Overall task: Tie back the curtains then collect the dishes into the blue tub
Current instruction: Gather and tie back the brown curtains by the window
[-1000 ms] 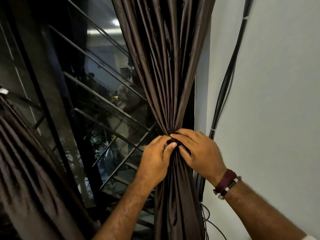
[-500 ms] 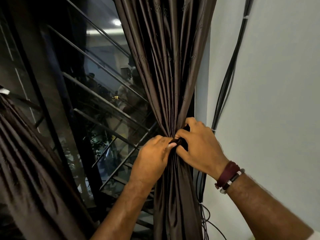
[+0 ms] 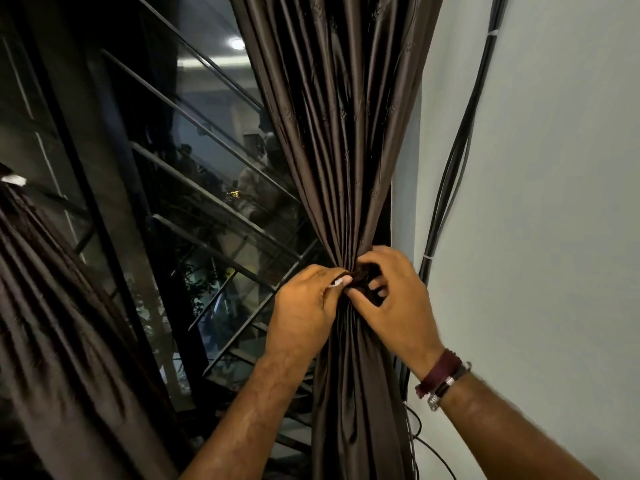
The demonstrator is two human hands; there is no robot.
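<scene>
A dark brown curtain [image 3: 343, 133] hangs gathered into a tight bunch beside the white wall. Both hands meet at its narrow waist. My left hand [image 3: 304, 306] pinches a dark tie-back band [image 3: 360, 276] from the left side of the bunch. My right hand [image 3: 398, 299] grips the same band from the right, its fingers curled into the fabric. Most of the band is hidden under my fingers. A second brown curtain [image 3: 52, 323] hangs at the lower left. No dishes or blue tub are in view.
Behind the curtain is a dark glass window [image 3: 194, 188] with slanted metal bars. A bundle of black cables [image 3: 450, 174] runs down the white wall [image 3: 554, 202] just right of the curtain, close to my right wrist.
Both hands stayed at the curtain's waist. My right hand's fingers have curled deeper into the band and my left thumb now pinches it at the front.
</scene>
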